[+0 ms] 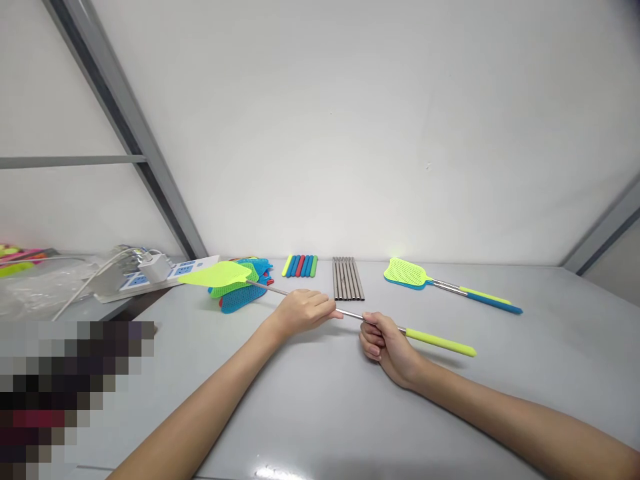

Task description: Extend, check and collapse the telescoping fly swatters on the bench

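Observation:
Both my hands grip one fly swatter (215, 275) with a yellow-green head, a thin metal rod and a yellow-green handle, held slantwise above the table. My left hand (306, 311) is wrapped round the rod nearer the head. Farther along, my right hand (387, 347) is closed on the metal part just before the handle (440, 343). The swatter's head overlaps a pile of blue and green swatter heads (243, 299). Beyond my hands lie a row of coloured handle grips (300, 266) and a row of metal tubes (347, 279).
On the right, a yellow-green swatter (407, 272) rests over a blue-handled one (495, 305) on the grey table (310, 413). A power strip (185, 270) with plugs and a white cable (90, 280) sits at the left, near clear plastic bags (45, 293). A white wall stands behind.

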The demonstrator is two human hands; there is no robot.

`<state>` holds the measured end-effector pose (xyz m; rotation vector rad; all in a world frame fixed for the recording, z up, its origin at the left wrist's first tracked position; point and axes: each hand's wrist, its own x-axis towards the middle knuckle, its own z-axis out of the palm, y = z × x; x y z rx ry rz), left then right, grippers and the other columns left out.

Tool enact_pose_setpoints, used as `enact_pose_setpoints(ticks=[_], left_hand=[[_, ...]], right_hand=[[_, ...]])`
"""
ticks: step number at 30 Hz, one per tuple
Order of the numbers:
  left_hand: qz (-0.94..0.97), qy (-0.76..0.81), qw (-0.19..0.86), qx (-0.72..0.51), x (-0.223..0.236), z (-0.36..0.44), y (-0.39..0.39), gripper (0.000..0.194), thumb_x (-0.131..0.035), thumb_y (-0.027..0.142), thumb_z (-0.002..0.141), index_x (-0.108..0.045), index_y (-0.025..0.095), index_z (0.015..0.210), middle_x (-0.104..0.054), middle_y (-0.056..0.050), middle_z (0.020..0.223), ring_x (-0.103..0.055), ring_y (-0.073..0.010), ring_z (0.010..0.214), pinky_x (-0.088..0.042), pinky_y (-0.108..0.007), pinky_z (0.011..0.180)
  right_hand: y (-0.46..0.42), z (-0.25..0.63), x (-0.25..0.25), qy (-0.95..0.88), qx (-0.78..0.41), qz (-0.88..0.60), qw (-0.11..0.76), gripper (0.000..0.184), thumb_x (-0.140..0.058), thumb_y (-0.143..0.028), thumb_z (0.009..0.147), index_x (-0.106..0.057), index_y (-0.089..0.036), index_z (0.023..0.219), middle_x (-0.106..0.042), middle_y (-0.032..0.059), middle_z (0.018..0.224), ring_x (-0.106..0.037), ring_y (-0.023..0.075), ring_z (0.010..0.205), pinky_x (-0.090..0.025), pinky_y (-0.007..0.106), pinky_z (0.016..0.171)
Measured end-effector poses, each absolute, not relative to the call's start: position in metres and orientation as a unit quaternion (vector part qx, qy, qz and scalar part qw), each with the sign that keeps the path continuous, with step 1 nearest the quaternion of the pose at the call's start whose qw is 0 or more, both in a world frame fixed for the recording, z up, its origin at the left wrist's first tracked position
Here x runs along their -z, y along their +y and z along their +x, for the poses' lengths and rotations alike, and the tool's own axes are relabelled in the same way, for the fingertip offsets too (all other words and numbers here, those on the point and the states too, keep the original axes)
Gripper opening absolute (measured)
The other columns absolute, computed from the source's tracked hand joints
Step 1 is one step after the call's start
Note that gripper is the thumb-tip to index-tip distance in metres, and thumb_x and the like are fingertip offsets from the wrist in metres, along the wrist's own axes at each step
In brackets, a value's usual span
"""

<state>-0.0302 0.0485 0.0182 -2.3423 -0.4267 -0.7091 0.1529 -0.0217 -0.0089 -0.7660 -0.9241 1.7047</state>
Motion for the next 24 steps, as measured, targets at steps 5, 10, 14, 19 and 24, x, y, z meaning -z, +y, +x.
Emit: enact_pose_setpoints(ticks=[5,10,14,19,24], left_hand=[[-0.888,-0.181,0.316,0.282,-0.030,-0.036,0.035,0.033,-0.046,0.038,0.083,-0.046,0.017,0.057,-0.043,0.005,0.046,-0.041,-0.0081,0.044,-0.025,-0.024,0.045],[-0.890,-0.202,0.288,0.289,-0.032,-0.038,0.033,0.033,-0.046,0.039,0.082,-0.047,0.017,0.057,-0.042,0.005,0.044,-0.040,-0.0085,0.044,-0.026,-0.023,0.046],[-0.897,-0.214,0.262,0.284,-0.028,-0.037,0.035,0.030,-0.046,0.037,0.082,-0.049,0.017,0.061,-0.045,0.005,0.046,-0.041,-0.0083,0.045,-0.028,-0.023,0.046],[-0.905,-0.220,0.235,0.278,-0.024,-0.036,0.031,0.025,-0.046,0.034,0.083,-0.051,0.017,0.065,-0.046,0.004,0.049,-0.042,-0.0082,0.046,-0.028,-0.021,0.046],[-0.909,-0.228,0.215,0.274,-0.021,-0.035,0.027,0.020,-0.045,0.030,0.084,-0.052,0.017,0.070,-0.048,0.004,0.052,-0.043,-0.0084,0.048,-0.029,-0.021,0.047]], right_hand=[[-0.023,0.154,0.009,-0.391,-0.725,-0.294,0.486,0.035,-0.047,-0.033,0.076,-0.028,-0.019,0.049,-0.020,-0.0081,0.042,-0.026,0.0067,0.036,-0.014,0.023,0.039],[-0.024,0.156,0.009,-0.387,-0.730,-0.279,0.490,0.037,-0.049,-0.037,0.075,-0.030,-0.018,0.049,-0.022,-0.0079,0.042,-0.026,0.0065,0.036,-0.015,0.023,0.040],[-0.023,0.156,0.011,-0.381,-0.729,-0.270,0.500,0.038,-0.050,-0.037,0.075,-0.031,-0.018,0.048,-0.022,-0.0076,0.041,-0.026,0.0066,0.036,-0.014,0.023,0.040],[-0.022,0.156,0.013,-0.377,-0.726,-0.263,0.512,0.039,-0.050,-0.037,0.075,-0.031,-0.018,0.047,-0.023,-0.0071,0.041,-0.027,0.0069,0.036,-0.015,0.024,0.040],[-0.022,0.157,0.013,-0.382,-0.724,-0.260,0.512,0.039,-0.047,-0.036,0.077,-0.031,-0.018,0.047,-0.024,-0.0068,0.041,-0.028,0.0073,0.037,-0.016,0.024,0.040]])
